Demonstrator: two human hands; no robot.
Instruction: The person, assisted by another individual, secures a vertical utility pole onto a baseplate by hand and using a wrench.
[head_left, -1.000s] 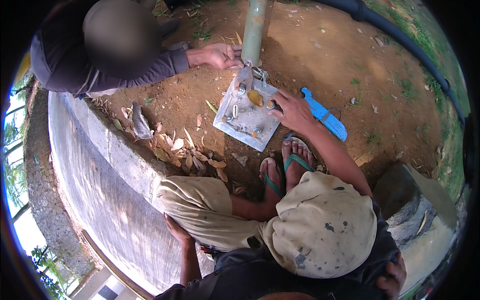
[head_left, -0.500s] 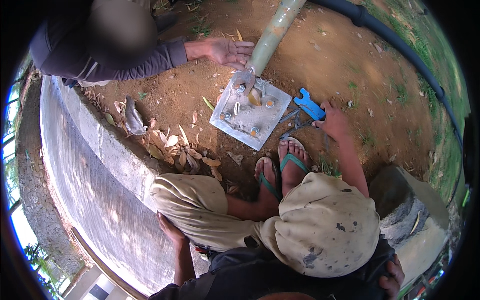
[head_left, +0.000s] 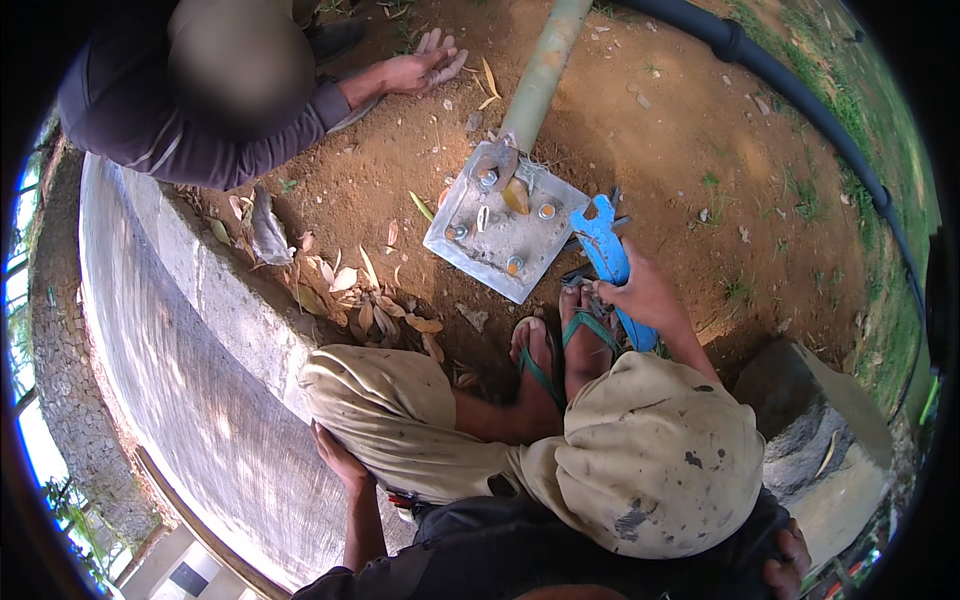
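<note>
My right hand (head_left: 648,292) is closed around the handle of a blue open-ended wrench (head_left: 606,252). The wrench's forked jaw points at the right corner of a square metal base plate (head_left: 478,255), and its other end hangs past my fingers near my knee. Bolts with nuts (head_left: 547,211) stand up from the plate, and a metal pole (head_left: 545,85) rises from its far corner. Some dark metal pieces (head_left: 578,272) lie partly hidden beneath the wrench. My left hand (head_left: 342,458) rests with fingers stretched out beside my trouser leg, over the concrete ledge.
A co-worker's hand (head_left: 412,72) is held out, palm up, left of the pole. Concrete edging (head_left: 200,330) runs along the left. Dry leaves (head_left: 375,310) lie near the plate. A large rock (head_left: 820,440) sits right of my knee; a black pipe (head_left: 800,95) curves behind.
My right hand has lifted the wrench and drawn it nearer my feet, turning it so its whole length shows. The co-worker's hand has pulled back left, away from the pole.
</note>
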